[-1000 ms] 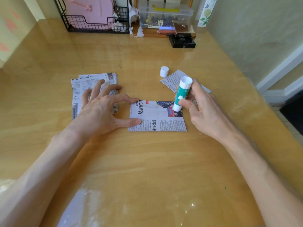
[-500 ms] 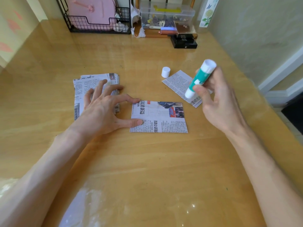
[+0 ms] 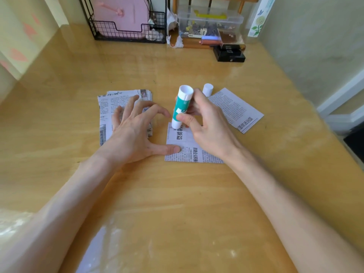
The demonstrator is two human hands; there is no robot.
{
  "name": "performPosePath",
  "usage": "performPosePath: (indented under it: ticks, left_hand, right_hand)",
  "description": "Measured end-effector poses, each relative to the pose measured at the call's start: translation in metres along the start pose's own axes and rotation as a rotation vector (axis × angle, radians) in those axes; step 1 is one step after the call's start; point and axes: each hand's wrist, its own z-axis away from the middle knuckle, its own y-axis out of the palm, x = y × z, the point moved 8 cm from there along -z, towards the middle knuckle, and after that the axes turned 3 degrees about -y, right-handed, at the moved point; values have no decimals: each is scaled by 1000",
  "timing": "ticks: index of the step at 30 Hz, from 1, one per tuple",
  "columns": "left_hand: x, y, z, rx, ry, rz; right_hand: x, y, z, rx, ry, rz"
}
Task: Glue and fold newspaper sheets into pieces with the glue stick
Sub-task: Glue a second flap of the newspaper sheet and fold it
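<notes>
One newspaper piece [image 3: 190, 153]: left hand [image 3: 134, 134] pins it open-fingered, right hand [image 3: 208, 127] grips glue stick [image 3: 181, 106]

A home study corner: a varnished wooden desk [image 3: 177, 194] set against a painted wall [image 3: 315, 46], with a black wire rack [image 3: 126, 35] holding a pink folder [image 3: 122, 16] and a clear plastic box [image 3: 210, 21] of what look like clips.
</notes>
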Motion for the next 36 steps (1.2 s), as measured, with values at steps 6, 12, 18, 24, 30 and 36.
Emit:
performPosePath:
  ticks: [6, 12, 18, 24, 30, 36]
  left_hand:
    - [1, 1, 0, -6, 18, 0]
    - [-5, -7, 5, -62, 78, -177]
    - [-6, -6, 7, -39, 78, -238]
    - [-5, -5, 7, -28, 80, -227]
    - [-3, -4, 6, -27, 77, -204]
    - [-2, -4, 6, -14, 69, -164]
  right_hand:
    - [0, 9, 0, 38, -2, 38]
    - [10, 11, -3, 74, -58, 160]
    - [9, 8, -1, 79, -54, 164]
    - [6, 6, 2, 124, -51, 179]
    - [-2, -8, 11, 106, -9, 201]
    - [-8, -20, 18, 90, 14, 212]
